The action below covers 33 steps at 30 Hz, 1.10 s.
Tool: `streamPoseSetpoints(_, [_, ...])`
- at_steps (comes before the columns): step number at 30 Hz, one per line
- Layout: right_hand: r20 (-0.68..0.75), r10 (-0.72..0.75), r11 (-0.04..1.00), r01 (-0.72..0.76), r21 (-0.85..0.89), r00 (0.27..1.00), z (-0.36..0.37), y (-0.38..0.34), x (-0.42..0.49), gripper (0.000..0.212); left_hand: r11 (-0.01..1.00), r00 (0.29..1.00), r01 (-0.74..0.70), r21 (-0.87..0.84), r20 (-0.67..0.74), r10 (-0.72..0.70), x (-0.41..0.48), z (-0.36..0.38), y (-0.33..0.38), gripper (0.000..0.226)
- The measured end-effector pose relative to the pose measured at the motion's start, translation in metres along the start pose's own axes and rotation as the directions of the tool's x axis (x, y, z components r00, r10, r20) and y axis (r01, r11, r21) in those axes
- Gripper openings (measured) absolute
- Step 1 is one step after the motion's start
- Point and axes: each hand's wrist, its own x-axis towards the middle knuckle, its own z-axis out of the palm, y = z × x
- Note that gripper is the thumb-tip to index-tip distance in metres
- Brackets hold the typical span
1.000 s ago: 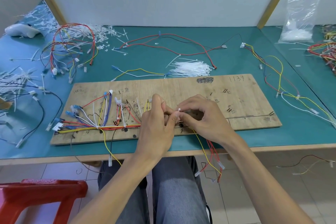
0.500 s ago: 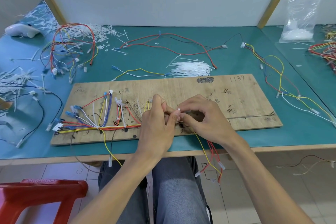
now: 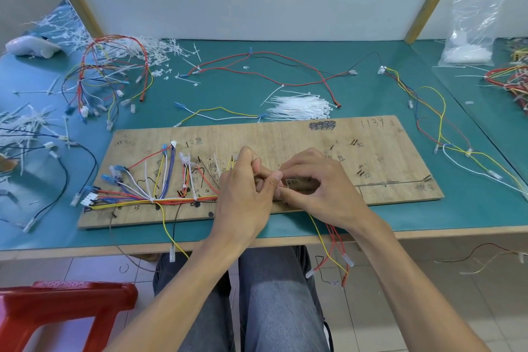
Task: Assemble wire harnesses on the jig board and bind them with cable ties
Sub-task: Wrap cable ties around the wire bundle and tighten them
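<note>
A wooden jig board (image 3: 300, 134) lies on the teal table. A multicoloured wire harness (image 3: 148, 197) runs along the board's left half and front edge, bound in places with white ties. My left hand (image 3: 245, 194) and my right hand (image 3: 317, 189) meet over the board's middle, fingers curled. Together they pinch a small white cable tie (image 3: 278, 176) around the harness trunk there. The hands hide the trunk at that spot. Yellow and red harness ends (image 3: 334, 249) hang off the table's front edge below my right wrist.
A loose pile of white cable ties (image 3: 300, 107) lies just behind the board. Finished harnesses (image 3: 111, 77) and tie offcuts (image 3: 17, 129) crowd the left. More wires (image 3: 428, 123) trail at right, beside a plastic bag (image 3: 468, 37). A red stool (image 3: 65, 306) stands lower left.
Both hands stay locked over the same spot on the board; only slight finger shifts show around the tie. The harness has not moved.
</note>
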Motion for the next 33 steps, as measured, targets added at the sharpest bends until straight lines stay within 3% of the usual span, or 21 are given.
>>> streamPoseSetpoints(5, [-0.036,-0.035,0.999,0.034,-0.024,0.999,0.003,0.003,0.0,0.015,0.994,0.999,-0.03,0.106,-0.024,0.032,0.007,-0.003,0.004,0.018])
streamPoseSetpoints(8, [-0.039,-0.069,0.997,0.067,-0.028,0.997,0.004,0.003,0.0,0.013,0.978,0.995,-0.078,0.193,0.068,0.066,0.015,-0.008,0.009,0.005])
streamPoseSetpoints(15, [-0.057,-0.12,0.991,0.116,-0.066,0.991,0.005,0.004,-0.001,0.011,0.977,0.97,-0.027,0.21,0.243,-0.025,0.037,-0.016,0.014,0.012])
streamPoseSetpoints(21, [-0.026,-0.065,0.997,0.064,-0.043,0.998,0.004,0.003,0.0,0.018,0.977,0.908,0.197,0.077,0.362,-0.212,0.053,-0.024,0.015,0.007])
streamPoseSetpoints(23, [-0.016,-0.027,1.0,0.026,-0.016,1.0,0.003,0.002,0.0,0.018,0.977,0.893,0.193,0.085,0.397,-0.211,0.058,-0.026,0.015,0.008])
streamPoseSetpoints(28, [0.001,0.092,0.988,-0.092,0.122,0.996,0.002,0.001,0.002,0.006,0.98,0.893,0.171,0.097,0.405,-0.196,0.061,-0.028,0.012,0.01])
streamPoseSetpoints(33, [0.02,0.141,0.96,-0.141,0.242,0.99,-0.001,-0.002,0.004,0.01,0.98,0.918,0.143,0.136,0.352,-0.183,0.06,-0.027,0.013,0.01])
